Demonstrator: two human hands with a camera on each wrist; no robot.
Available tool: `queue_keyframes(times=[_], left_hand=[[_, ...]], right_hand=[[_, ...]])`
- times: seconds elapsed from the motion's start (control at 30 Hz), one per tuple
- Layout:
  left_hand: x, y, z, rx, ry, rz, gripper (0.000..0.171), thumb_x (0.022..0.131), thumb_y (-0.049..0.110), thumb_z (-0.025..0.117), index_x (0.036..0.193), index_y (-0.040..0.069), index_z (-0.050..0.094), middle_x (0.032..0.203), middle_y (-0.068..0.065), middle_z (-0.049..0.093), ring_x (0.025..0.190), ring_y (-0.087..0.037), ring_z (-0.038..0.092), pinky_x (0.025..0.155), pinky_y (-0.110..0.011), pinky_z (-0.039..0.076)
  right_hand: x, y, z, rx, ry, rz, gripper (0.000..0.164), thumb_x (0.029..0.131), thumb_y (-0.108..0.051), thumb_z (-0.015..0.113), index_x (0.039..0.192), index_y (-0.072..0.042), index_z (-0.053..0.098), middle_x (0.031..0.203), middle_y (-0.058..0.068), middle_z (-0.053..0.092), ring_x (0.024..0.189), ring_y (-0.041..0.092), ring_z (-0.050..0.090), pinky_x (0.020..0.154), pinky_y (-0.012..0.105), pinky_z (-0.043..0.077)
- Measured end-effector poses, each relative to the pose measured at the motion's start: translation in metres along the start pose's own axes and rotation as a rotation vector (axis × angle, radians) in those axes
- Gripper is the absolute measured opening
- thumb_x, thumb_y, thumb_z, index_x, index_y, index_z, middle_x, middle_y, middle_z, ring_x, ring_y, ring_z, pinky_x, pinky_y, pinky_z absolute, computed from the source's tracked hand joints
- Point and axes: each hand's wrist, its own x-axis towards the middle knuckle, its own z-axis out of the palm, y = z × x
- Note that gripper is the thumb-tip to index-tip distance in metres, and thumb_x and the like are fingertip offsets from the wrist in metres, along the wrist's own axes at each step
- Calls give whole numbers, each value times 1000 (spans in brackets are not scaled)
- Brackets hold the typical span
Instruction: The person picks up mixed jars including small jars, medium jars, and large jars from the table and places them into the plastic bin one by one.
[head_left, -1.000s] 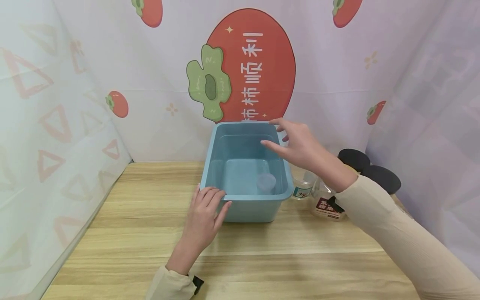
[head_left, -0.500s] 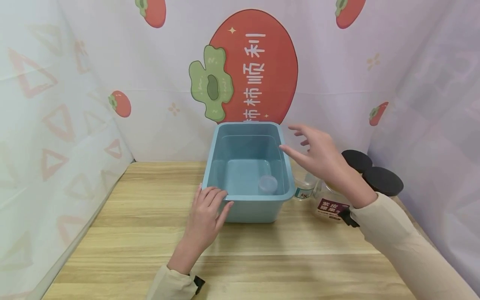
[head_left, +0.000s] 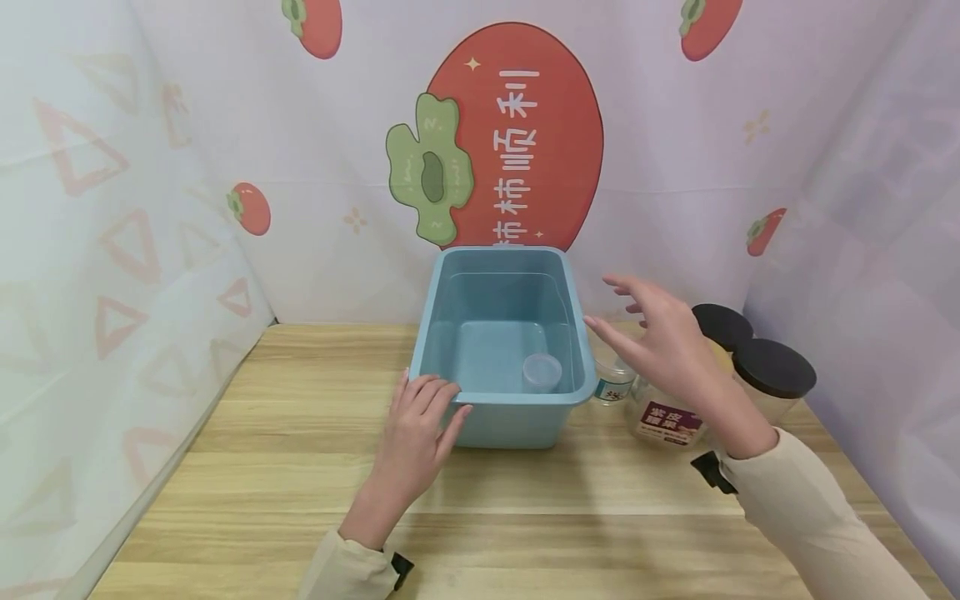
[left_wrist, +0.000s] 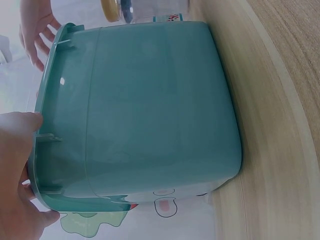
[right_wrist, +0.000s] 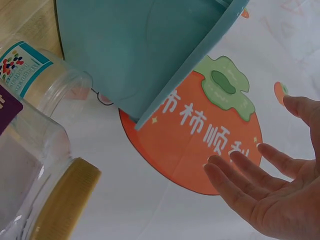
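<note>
We see left hand point(head_left: 420, 425), fingers gripping blue bin point(head_left: 513, 427) at its near-left corner | right hand point(head_left: 663, 340), fingers wide, near yellow-lidded jar point(head_left: 666, 423) | bin on table point(head_left: 300, 467), small translucent tub point(head_left: 542, 373) inside

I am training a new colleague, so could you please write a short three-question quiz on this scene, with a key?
1. Multiple choice: what does the left hand touch?
A) a black lid
B) the rim of the blue tub
C) the patterned cloth
2. True or false: the right hand is gripping the jar with the yellow lid.
3. Short answer: whereabouts in the tub is the small round container, as the head view shows it?

Key:
1. B.
2. False; its fingers are spread and hold nothing.
3. Toward the near right corner.
</note>
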Motion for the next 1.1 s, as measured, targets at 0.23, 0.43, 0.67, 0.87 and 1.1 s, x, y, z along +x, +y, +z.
queue_keyframes(times=[0.23,0.43,0.67,0.87,1.1], left_hand=[[0,0,0,7,2,2,24,99,22,75,111,2,72,106,-12,73,113,-36,63,112,-71,42],[0,0,0,3,3,7,25,103,25,71,111,2,72,107,-12,73,113,-36,63,111,-72,42],[0,0,0,1,7,12,27,103,26,70,111,0,72,107,-13,73,113,-37,63,110,-73,43],[1,0,-1,-5,2,6,25,101,24,73,111,1,72,106,-13,72,113,-37,63,110,-72,42],[1,0,-1,-3,-1,5,25,100,23,74,111,1,72,107,-13,72,113,-37,63,110,-72,42]], right_hand=[[-10,5,4,-18,74,-37,60,95,-22,81,147,-1,57,137,27,64,117,47,67,93,65,58],[-17,10,6,-9,124,-55,60,94,-17,81,146,-1,58,138,27,64,113,47,68,92,65,58],[-26,17,9,-8,138,-45,63,93,-17,82,148,-1,56,141,27,61,116,48,65,92,68,56],[-34,17,10,-9,133,-36,65,94,-18,81,150,-3,54,143,24,60,119,45,62,92,66,57],[-42,19,16,-21,184,-69,67,88,-12,85,148,-1,56,137,25,63,115,45,64,85,64,58]])
